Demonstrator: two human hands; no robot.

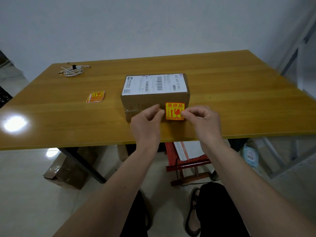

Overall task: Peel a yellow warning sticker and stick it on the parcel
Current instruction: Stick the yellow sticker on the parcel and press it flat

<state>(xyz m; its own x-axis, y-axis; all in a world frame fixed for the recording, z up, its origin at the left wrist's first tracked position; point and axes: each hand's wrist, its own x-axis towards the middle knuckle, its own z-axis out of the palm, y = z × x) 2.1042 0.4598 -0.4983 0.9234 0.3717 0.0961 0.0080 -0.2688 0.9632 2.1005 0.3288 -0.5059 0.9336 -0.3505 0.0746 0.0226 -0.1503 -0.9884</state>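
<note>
Parcel (154, 98) of brown cardboard sits near the middle of the wooden table (239, 100), its top covered by a white shipping label (154, 83) with barcodes, its near side wall facing the person. Both bare forearms reach up from the bottom of the view and converge on that near wall, wrists roughly level with the table's front edge.

The left hand (145, 124) is loosely curled, knuckles up, with its thumb and forefinger tips meeting at the left edge of the yellow warning sticker (174, 111). The right hand (201, 120) mirrors it, fingers bent inward and the fingertips pinched narrow at the sticker's right edge, covering a small part of the print there. Whether either hand truly grips the edge or only presses on it cannot be told.

The sticker, yellow with a red border, red characters, an arrow and a broken-glass symbol, lies upright against the right half of the parcel's near wall, between the two hands.

Well to the left on the table lies a small fanned stack of stickers (95, 96) of the same kind. Farther back at the left corner rests a coiled white cable (73, 71).
</note>
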